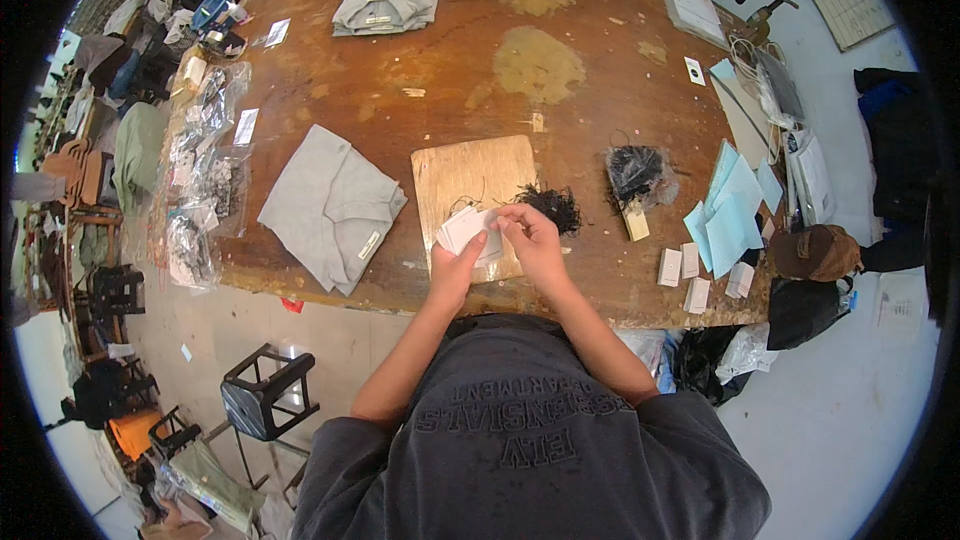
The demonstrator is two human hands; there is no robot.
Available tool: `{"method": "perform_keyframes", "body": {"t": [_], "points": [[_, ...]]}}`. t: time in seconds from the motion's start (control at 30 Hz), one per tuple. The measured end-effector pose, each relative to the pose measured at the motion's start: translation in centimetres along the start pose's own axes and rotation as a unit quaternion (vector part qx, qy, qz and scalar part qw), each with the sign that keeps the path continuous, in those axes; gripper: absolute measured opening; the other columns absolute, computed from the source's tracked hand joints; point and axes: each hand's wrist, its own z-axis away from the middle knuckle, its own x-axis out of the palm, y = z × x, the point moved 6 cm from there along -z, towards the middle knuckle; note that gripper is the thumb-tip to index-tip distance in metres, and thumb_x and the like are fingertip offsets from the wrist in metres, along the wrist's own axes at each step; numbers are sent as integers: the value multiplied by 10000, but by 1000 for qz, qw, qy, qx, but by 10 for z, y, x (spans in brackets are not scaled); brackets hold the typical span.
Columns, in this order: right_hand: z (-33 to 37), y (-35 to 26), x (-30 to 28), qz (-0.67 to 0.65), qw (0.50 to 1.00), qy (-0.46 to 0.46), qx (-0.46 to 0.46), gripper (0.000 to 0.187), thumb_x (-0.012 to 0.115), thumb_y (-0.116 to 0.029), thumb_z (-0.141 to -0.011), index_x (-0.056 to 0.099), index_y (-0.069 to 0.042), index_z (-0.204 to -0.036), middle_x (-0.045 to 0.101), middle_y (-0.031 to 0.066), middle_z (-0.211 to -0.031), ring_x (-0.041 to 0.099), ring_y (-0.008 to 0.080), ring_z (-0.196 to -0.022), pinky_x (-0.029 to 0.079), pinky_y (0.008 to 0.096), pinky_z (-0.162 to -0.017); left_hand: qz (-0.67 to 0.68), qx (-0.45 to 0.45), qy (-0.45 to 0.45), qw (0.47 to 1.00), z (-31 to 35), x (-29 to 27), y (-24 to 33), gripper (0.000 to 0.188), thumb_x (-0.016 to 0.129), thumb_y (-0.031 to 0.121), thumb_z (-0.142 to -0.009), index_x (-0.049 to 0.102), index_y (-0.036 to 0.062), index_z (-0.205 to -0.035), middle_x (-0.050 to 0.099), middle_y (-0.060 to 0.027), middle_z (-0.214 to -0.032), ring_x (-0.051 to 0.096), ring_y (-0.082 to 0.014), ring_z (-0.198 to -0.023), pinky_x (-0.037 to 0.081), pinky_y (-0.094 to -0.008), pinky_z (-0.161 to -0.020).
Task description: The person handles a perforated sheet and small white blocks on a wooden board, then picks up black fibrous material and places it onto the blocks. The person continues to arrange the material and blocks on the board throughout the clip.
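L grip [455, 267] was closed round cards [460, 232], R grip [535, 238] pinched shut at their R edge, w/ board [470, 168] beneath both, strings [557, 206] just beyond R grip, & garment [325, 205] left of L grip on desk [450, 75].

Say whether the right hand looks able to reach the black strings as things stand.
Likely yes: the black strings lie right beside the right hand, with nothing seen between, though it may have to leave the white tags in the left hand.
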Motion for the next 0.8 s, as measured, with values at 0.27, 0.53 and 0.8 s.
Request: {"method": "perform_keyframes", "body": {"t": [0.27,0.53,0.8], "points": [[2,-6,6,128,991,-36,23,54,559,-48,-913,565,6,-916,640,88,-790,552,121,-628,462,285,-574,-20,25,27,999,5,3,11,305,635,39,-879,575,-32,-1169,642,-76,-1090,612,-139,-980,489,-279,-848],[3,-23,13,200,972,-57,-108,78,532,-49,-894,515,18,-858,551,152,-798,565,303,-733,453,379,-673,-68,54,9,996,5,6,14,297,619,32,-887,579,-59,-1167,645,-84,-1094,613,-145,-993,491,-269,-845],[0,-21,11,197,972,-72,-110,78,542,-56,-911,536,22,-907,547,120,-784,534,206,-646,437,314,-602,-217,128,0,968,11,7,28,193,637,30,-862,637,-51,-1037,670,-84,-1001,616,-122,-902,491,-272,-787]]}}
